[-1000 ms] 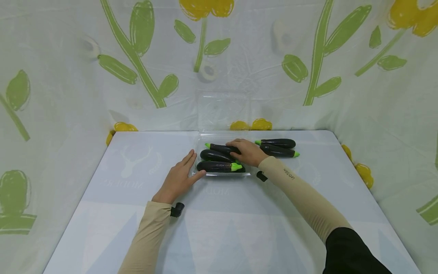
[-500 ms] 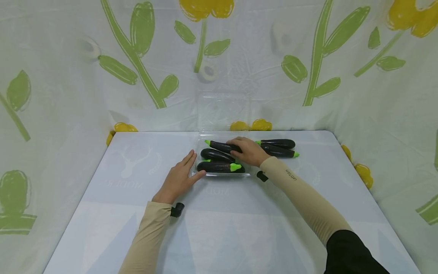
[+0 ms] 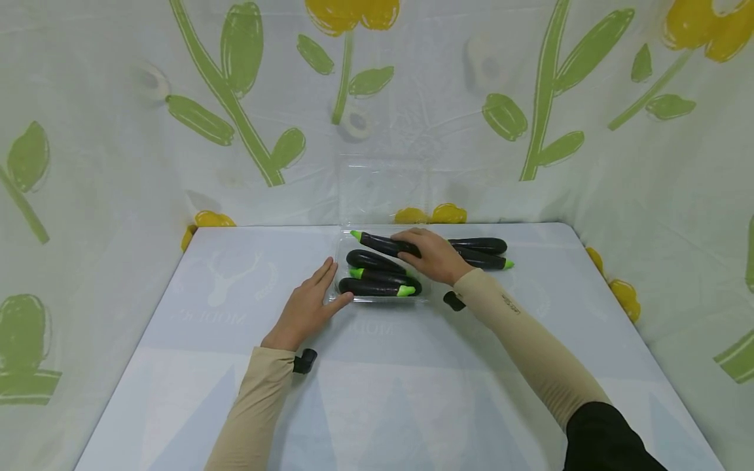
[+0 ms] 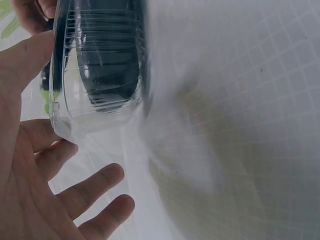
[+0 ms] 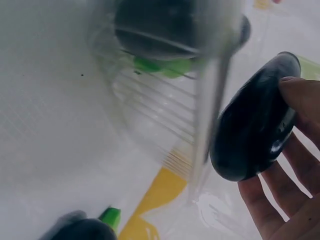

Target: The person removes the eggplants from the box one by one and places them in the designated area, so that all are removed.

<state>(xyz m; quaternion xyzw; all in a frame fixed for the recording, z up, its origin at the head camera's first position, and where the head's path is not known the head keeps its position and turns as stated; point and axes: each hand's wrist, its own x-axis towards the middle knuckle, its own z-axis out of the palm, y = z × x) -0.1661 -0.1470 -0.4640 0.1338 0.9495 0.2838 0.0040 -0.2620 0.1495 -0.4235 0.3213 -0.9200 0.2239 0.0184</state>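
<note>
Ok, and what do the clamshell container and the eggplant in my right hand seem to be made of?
The clamshell container looks like thin, glossy clear plastic: see-through, with ribs along its wall. The eggplant in your right hand has smooth, shiny, near-black skin with highlights and a vivid green stem end; it could be real or a plastic imitation; the look leaves that open.
</note>
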